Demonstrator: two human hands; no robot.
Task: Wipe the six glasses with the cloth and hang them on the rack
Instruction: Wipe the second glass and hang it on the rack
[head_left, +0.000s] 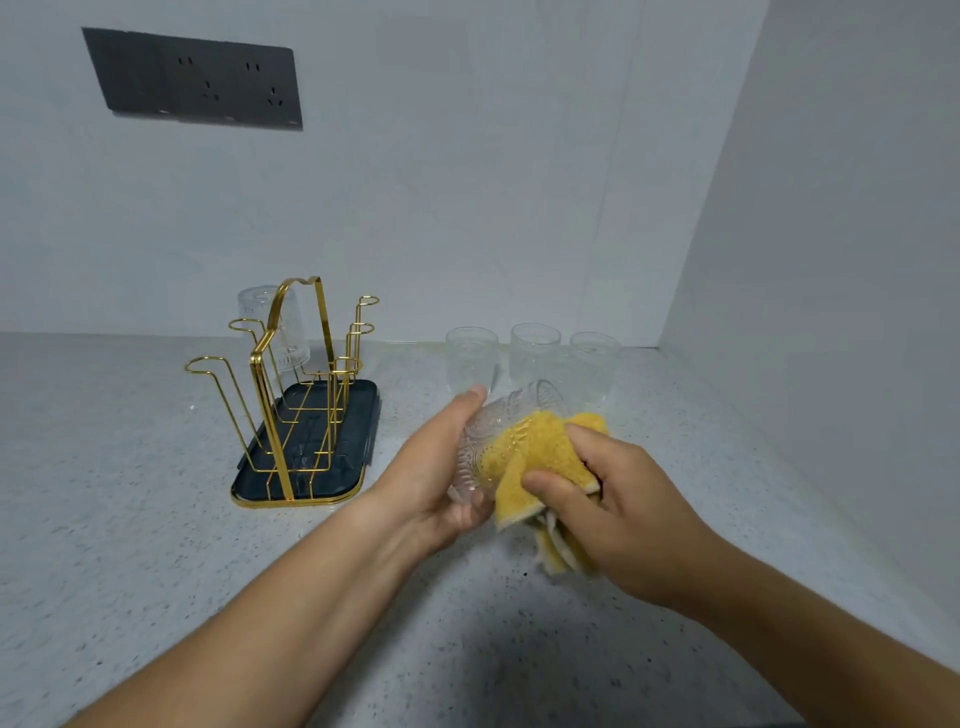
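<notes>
One clear ribbed glass (511, 410) was gripped, tilted, above the speckled grey table (156, 519) by the left hand (436, 467), while a yellow cloth (540, 452) was pressed on it, pinched by the right hand (623, 509).

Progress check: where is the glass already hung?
Head view, left: the clear ribbed glass hangs on the far-left peg of the gold wire rack, behind its handle.

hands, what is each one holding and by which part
The left hand holds a ribbed glass by its side wall; the right hand grips a yellow cloth by a bunched fold, pressed on that glass.
</notes>
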